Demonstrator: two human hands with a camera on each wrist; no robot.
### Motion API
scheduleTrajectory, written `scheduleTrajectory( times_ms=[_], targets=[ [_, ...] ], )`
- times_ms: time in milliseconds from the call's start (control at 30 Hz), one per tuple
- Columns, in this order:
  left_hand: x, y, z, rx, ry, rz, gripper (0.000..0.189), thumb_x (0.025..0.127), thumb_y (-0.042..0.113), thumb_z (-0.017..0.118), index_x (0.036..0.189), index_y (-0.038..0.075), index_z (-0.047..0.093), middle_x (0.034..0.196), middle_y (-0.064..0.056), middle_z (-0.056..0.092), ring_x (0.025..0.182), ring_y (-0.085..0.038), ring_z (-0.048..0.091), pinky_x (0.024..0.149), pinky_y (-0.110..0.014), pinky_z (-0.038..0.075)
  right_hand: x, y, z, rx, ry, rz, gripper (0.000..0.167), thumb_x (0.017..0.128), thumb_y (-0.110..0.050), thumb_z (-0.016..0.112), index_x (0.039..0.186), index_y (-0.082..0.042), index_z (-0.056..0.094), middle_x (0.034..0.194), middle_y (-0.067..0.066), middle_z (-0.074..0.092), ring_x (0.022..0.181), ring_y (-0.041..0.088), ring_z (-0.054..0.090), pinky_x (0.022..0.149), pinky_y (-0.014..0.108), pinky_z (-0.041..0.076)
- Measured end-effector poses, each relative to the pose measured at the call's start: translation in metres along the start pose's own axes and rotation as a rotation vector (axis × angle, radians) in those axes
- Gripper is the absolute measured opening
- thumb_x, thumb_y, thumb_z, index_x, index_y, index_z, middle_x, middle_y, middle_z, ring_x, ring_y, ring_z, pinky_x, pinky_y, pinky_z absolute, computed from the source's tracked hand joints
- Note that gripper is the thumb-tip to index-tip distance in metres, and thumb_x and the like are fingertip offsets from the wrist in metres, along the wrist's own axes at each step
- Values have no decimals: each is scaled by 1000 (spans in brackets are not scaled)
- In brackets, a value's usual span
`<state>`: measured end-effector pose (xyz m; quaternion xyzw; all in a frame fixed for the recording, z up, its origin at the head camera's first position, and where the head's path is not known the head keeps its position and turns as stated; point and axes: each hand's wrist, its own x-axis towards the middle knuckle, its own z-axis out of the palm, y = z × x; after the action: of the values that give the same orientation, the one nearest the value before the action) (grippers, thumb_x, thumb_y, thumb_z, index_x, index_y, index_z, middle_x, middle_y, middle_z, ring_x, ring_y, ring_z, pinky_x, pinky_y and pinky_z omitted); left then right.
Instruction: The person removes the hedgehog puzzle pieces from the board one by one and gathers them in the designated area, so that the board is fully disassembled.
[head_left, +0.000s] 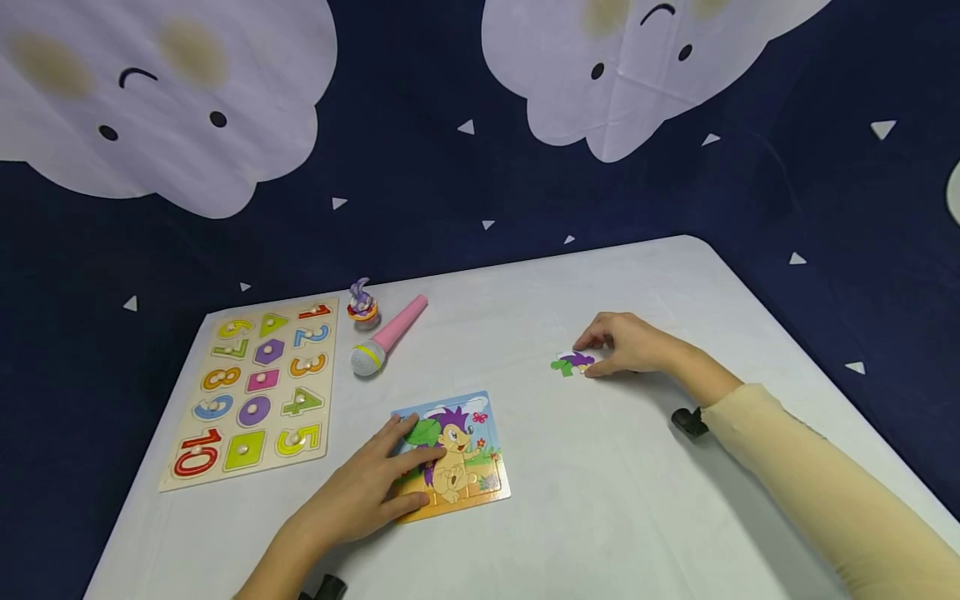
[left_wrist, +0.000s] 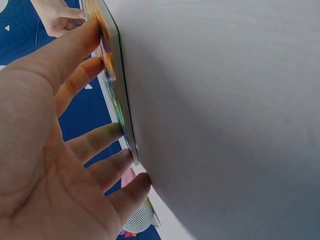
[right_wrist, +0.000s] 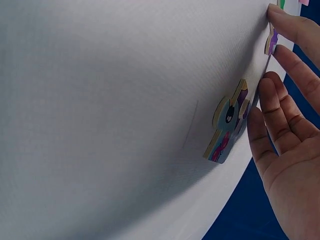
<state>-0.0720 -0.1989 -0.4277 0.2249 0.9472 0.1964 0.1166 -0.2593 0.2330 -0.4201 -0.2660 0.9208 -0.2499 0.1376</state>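
My left hand (head_left: 360,487) rests with spread, nearly straight fingers on a square jigsaw puzzle (head_left: 468,467) picturing a purple-spined hedgehog. In the left wrist view its fingertips touch the puzzle's picture side near the edge. Farther right, my right hand (head_left: 630,343) pinches a small green and purple puzzle piece (head_left: 573,363) by its edges, thumb on the near side and forefinger on the far side. A second puzzle piece (right_wrist: 227,122), showing an eye and a pink butterfly, lies on the cloth below the right hand; the hand hides it in the head view.
A wooden number and shape board (head_left: 262,387) lies at the left of the white-covered table (head_left: 600,517). Beside it are a pink toy microphone (head_left: 390,337) and a small purple figurine (head_left: 363,304). A dark blue curtain (head_left: 420,208) with clouds hangs behind the table.
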Motion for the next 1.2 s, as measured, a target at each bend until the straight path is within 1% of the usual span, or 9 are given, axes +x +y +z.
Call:
scheduleTrajectory(
  times_ms=[267, 600, 800, 900, 1067, 1200],
  targets=[
    [1, 0, 0, 4, -14, -12, 54, 98, 44, 78, 150, 39, 63, 175, -14, 33, 164, -46, 26, 124, -68, 38, 0, -2, 0, -2, -1, -2, 38, 83, -23, 94, 118, -13, 82, 110, 3, 73, 100, 19, 62, 91, 37, 51],
    [1, -1, 0, -3, -16, -14, 55, 98, 45, 78, 150, 40, 63, 176, -13, 33, 164, -46, 26, 124, -68, 38, 0, -1, -1, 11, -3, -16, 37, 83, -23, 94, 117, -13, 83, 109, 3, 73, 99, 18, 62, 90, 37, 51],
    [1, -1, 0, 0, -19, -14, 54, 98, 45, 78, 150, 39, 63, 176, -13, 33, 164, -46, 26, 124, -68, 38, 1, -1, -1, -2, -9, 0, 37, 83, -23, 94, 117, -13, 82, 110, 3, 73, 100, 19, 62, 90, 36, 50],
    [1, -1, 0, 7, -19, -13, 54, 98, 45, 78, 150, 39, 63, 176, -14, 33, 164, -47, 27, 125, -67, 37, 2, -3, -2, -17, -20, 11, 39, 83, -23, 94, 119, -13, 82, 110, 3, 72, 101, 20, 62, 92, 38, 51],
    [2, -1, -1, 30, -9, 3, 55, 98, 45, 78, 150, 38, 63, 175, -16, 34, 162, -48, 29, 124, -67, 38, 3, -13, -4, -61, -39, 7, 43, 82, -22, 94, 121, -11, 80, 109, 5, 71, 104, 22, 64, 98, 46, 53],
    [1, 0, -2, 41, -4, 8, 55, 98, 45, 78, 150, 38, 63, 174, -17, 35, 161, -49, 32, 124, -67, 40, 5, -23, -2, -100, -9, -29, 44, 82, -23, 94, 121, -9, 79, 109, 8, 70, 104, 24, 65, 97, 48, 55]
  ],
)
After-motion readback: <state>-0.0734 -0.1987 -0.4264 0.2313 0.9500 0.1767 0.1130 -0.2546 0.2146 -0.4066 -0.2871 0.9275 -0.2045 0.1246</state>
